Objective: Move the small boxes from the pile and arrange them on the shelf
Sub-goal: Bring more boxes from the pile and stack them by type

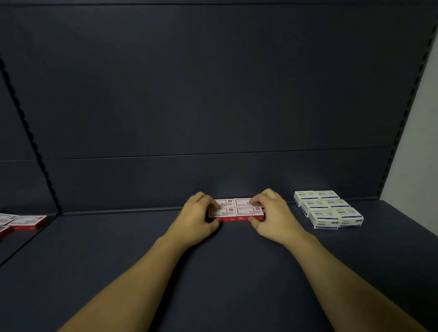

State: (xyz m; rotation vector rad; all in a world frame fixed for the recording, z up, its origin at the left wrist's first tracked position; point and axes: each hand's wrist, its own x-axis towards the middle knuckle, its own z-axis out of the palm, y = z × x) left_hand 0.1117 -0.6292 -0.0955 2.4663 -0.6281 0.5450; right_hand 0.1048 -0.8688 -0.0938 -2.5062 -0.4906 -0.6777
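Dark blue walls stand behind a dark blue shelf, and the light is dim. Four small red boxes lie flat near the back of the shelf, two in front and two behind, all touching. The left hand holds the left side of this group and the right hand holds the right side. The fingers of both hands are curled round the edges of the boxes, with thumbs at the front, so the group is squeezed from both sides.

To the right, a little way off, sit white boxes in a neat block of two by three. Far left, on the next shelf over, lie more red boxes; this may be the pile, but it is partly cut off.

The job now looks like tidying the red group. To do it well, push in gently from both sides so no gaps stay. Keep the front edges in one straight line, like the white block. Press softly, so no box pops up or slides out. Let go with both hands together.
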